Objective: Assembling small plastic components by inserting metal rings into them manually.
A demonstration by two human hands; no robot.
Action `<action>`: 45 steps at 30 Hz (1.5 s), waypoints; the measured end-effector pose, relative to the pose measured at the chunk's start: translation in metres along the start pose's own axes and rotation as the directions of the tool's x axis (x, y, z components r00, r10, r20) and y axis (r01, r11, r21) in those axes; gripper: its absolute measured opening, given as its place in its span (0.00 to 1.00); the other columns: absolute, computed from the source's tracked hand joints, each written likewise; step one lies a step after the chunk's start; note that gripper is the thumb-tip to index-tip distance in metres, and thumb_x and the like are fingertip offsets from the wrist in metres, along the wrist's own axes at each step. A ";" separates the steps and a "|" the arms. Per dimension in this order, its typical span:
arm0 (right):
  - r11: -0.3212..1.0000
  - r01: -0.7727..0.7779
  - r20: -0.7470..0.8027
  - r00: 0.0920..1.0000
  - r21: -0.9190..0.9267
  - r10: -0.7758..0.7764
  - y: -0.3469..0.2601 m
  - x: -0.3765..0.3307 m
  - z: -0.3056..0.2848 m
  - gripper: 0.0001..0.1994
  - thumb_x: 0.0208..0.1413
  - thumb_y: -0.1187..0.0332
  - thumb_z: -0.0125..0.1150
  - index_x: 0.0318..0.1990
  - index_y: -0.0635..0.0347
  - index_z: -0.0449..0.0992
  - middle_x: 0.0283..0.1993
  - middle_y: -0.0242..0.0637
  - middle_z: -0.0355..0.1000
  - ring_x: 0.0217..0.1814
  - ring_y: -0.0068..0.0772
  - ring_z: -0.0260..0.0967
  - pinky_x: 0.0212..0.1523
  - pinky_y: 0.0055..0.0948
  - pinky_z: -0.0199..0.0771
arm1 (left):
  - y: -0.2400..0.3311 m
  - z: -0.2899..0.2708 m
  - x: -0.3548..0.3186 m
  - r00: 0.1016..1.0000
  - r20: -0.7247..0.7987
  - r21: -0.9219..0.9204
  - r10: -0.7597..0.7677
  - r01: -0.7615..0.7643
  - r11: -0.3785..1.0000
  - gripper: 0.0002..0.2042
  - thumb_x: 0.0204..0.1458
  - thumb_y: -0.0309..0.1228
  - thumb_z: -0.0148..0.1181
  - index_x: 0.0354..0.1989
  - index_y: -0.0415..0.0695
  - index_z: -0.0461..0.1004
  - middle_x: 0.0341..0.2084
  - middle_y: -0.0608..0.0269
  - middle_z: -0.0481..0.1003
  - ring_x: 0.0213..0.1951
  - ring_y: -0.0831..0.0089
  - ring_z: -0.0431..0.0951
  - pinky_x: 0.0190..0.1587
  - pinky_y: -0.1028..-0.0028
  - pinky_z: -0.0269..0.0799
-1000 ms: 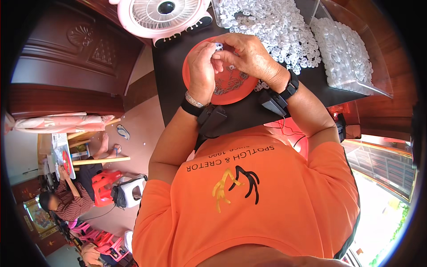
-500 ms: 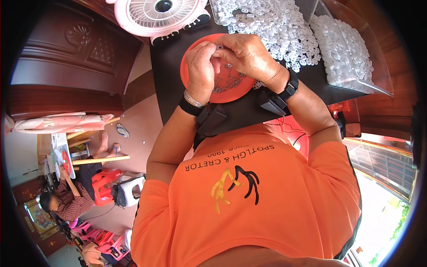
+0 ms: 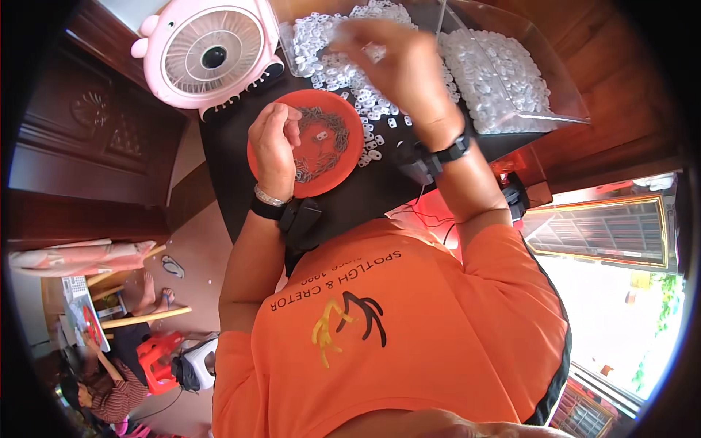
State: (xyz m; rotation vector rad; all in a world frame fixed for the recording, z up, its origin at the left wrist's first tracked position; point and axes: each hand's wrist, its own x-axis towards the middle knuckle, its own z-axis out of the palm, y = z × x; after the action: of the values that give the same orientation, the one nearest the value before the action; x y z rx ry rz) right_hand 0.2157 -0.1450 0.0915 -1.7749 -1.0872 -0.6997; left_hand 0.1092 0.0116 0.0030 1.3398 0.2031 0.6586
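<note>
Left hand (image 3: 274,142) hovers loosely curled over the orange dish (image 3: 343,171) of dark metal clips. Right hand (image 3: 398,62), blurred, grip unclear, reaches beyond the dish into the white plastic pieces (image 3: 343,62); pinching just one seems wisest.

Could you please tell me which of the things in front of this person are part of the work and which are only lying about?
In use:
- left hand, curled over the orange plate of small dark metal pieces
- right hand, blurred, over the white plastic pieces
- clear tray of more white pieces

Lying about:
- pink fan
- red stool on the floor
</note>
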 end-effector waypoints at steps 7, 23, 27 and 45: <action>0.790 -0.209 -0.426 0.902 -0.576 -0.072 0.036 0.059 -0.112 0.11 0.48 0.64 0.59 0.34 0.63 0.77 0.29 0.46 0.75 0.30 0.45 0.73 0.32 0.33 0.71 | 0.002 0.002 0.003 0.998 0.039 -0.017 -0.053 0.054 0.998 0.12 0.53 0.30 0.48 0.21 0.38 0.70 0.13 0.69 0.65 0.14 0.84 0.60 0.18 0.82 0.54; 0.587 -0.130 -0.248 0.961 -0.799 -0.126 0.074 0.022 -0.131 0.17 0.49 0.67 0.56 0.47 0.64 0.73 0.43 0.49 0.73 0.42 0.47 0.72 0.43 0.35 0.72 | -0.002 -0.002 0.010 0.999 -0.001 -0.023 -0.046 0.046 0.999 0.12 0.53 0.30 0.49 0.21 0.37 0.71 0.13 0.68 0.65 0.15 0.82 0.63 0.18 0.82 0.57; 0.953 -0.225 0.118 0.961 -0.204 0.252 0.039 0.000 -0.069 0.12 0.50 0.70 0.57 0.41 0.64 0.75 0.32 0.44 0.75 0.35 0.39 0.74 0.36 0.29 0.72 | -0.001 -0.003 0.011 0.999 -0.011 -0.038 -0.042 0.042 0.998 0.12 0.53 0.30 0.49 0.21 0.37 0.71 0.13 0.68 0.66 0.16 0.82 0.63 0.18 0.82 0.58; 0.935 0.214 0.783 0.615 -0.283 0.096 0.030 -0.063 0.072 0.09 0.48 0.65 0.53 0.34 0.57 0.74 0.37 0.41 0.73 0.40 0.44 0.72 0.40 0.40 0.72 | -0.006 -0.011 0.017 0.994 -0.050 0.016 -0.102 0.103 0.995 0.11 0.52 0.33 0.50 0.22 0.40 0.72 0.13 0.71 0.65 0.15 0.84 0.63 0.17 0.83 0.53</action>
State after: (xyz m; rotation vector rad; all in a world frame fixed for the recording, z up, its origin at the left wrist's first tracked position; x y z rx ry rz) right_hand 0.2148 -0.1092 -0.0024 -2.4772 -1.6874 -0.0852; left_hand 0.1194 0.0297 -0.0014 1.3224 0.3163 0.6044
